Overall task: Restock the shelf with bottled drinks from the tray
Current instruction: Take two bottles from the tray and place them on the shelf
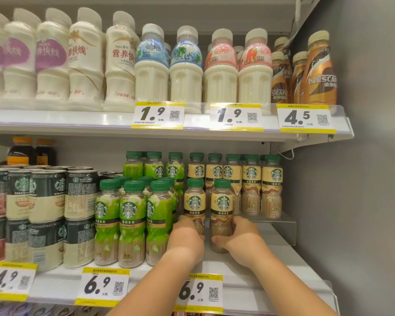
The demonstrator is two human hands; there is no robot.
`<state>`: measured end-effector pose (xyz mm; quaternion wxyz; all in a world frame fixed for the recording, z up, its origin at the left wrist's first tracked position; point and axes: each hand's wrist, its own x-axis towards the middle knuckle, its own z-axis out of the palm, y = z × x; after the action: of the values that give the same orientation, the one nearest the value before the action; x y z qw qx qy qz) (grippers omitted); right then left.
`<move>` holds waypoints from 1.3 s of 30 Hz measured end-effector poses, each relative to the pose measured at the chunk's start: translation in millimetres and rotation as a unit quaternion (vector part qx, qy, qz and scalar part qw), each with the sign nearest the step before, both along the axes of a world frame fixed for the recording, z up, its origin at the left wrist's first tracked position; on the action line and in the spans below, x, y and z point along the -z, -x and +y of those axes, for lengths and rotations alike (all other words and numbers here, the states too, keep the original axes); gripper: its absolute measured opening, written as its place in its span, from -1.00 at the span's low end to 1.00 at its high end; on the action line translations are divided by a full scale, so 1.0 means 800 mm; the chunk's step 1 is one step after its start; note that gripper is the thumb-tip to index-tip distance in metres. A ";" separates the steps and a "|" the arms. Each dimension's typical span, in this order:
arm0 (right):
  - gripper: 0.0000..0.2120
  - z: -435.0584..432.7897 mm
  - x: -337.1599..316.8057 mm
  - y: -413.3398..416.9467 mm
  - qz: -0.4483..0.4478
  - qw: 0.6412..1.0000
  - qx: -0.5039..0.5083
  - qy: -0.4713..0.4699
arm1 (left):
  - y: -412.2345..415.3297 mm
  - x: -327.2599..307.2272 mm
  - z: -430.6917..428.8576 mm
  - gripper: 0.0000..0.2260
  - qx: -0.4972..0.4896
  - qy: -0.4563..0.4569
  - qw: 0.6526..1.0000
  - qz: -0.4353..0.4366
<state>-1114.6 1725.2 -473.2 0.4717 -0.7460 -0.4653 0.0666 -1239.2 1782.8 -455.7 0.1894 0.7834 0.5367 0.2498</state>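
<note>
L hand clamped on cream-label latte btl | R hand clamped on 2nd latte btl | both gripped low, prob. for sliding upright into front row, green jasmine latte btls just left of grips

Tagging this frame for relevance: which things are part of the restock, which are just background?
In the job:
left hand
right hand
the two front cream-label bottles, left and right
lower shelf

Background:
green-label bottles
cans
milk bottles
price tags
</note>
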 end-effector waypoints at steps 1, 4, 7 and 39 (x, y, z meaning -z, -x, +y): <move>-0.54 0.000 0.000 0.000 -0.001 1.000 0.000 -0.001 | 0.000 -0.001 0.000 -0.48 0.001 -0.001 1.000 0.000; -0.53 -0.001 0.000 0.001 -0.007 1.000 0.004 0.001 | 0.001 -0.003 0.000 -0.45 0.006 0.007 1.000 0.012; -0.51 -0.001 0.000 0.002 -0.008 1.000 0.006 -0.001 | 0.001 -0.003 -0.001 -0.44 0.011 0.013 1.000 0.014; -0.12 -0.034 -0.014 0.055 -0.184 0.935 0.072 0.293 | 0.080 -0.005 -0.050 -0.57 0.175 -0.072 0.979 0.079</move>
<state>-1158.9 1698.1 -461.9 0.1416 -0.8819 -0.4488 0.0280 -1303.4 1742.9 -451.5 0.1305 0.8940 0.3850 0.1885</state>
